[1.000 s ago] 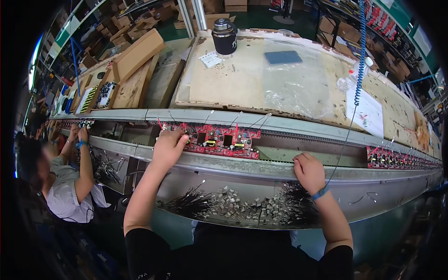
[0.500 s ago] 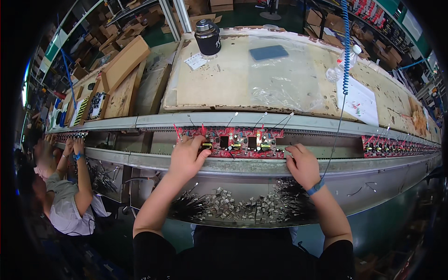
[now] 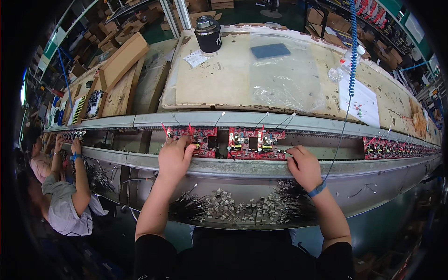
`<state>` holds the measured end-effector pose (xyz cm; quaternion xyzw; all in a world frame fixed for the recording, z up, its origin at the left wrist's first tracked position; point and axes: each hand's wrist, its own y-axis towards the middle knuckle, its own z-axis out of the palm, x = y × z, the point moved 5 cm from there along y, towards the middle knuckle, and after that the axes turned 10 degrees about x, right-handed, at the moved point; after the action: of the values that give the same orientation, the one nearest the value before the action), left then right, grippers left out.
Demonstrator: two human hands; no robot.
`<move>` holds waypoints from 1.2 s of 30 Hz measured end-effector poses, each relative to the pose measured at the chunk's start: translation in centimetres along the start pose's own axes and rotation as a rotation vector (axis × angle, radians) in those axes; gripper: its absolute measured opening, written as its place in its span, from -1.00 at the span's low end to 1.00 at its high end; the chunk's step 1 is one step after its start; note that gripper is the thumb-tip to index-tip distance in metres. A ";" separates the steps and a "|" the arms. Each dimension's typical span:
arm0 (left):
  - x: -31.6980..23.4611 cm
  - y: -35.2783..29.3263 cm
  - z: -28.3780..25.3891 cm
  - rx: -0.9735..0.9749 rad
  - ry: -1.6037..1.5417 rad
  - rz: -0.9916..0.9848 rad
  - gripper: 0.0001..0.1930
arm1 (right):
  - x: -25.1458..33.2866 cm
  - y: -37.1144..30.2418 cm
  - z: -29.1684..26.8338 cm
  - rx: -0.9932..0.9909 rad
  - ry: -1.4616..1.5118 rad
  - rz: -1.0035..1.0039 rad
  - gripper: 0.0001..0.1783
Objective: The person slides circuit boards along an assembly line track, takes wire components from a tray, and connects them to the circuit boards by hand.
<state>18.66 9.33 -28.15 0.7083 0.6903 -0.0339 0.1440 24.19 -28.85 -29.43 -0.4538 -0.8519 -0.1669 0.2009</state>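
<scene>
The left grip (image 3: 175, 158) is closed on a red circuit board (image 3: 203, 138), while the right grip (image 3: 303, 165) sits at a second board's (image 3: 245, 138) right end, its hold unclear.

Over on the bench (image 3: 212, 91): 1 flask (image 3: 208, 41), 1 blue slab (image 3: 270, 51).
Slip (image 3: 196, 59) just beside the flask, clear film (image 3: 282, 88) mid-bench, bottle (image 3: 346, 64) near a white sheet (image 3: 369, 103) to the right, carton (image 3: 125, 61) tilted at left.

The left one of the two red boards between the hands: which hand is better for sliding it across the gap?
Probably the left hand: its fingers are on the left red board. The right hand is across the gap, by the right end of the other red board.
</scene>
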 end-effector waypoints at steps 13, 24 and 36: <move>-7.3 1.6 -1.8 -0.057 0.263 0.355 -0.83 | -0.1 0.0 -0.2 0.011 0.024 -0.005 -0.84; -7.8 5.3 0.8 0.304 0.455 0.601 -0.94 | -0.2 -0.2 0.0 -0.002 0.049 -0.038 -0.87; -5.8 5.7 -1.9 0.288 0.345 0.625 -0.84 | -0.3 0.0 -0.1 -0.018 0.045 -0.054 -0.87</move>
<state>23.79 4.19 -23.99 0.8927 0.4435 0.0345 -0.0718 24.35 -29.16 -29.53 -0.4288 -0.8576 -0.1899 0.2113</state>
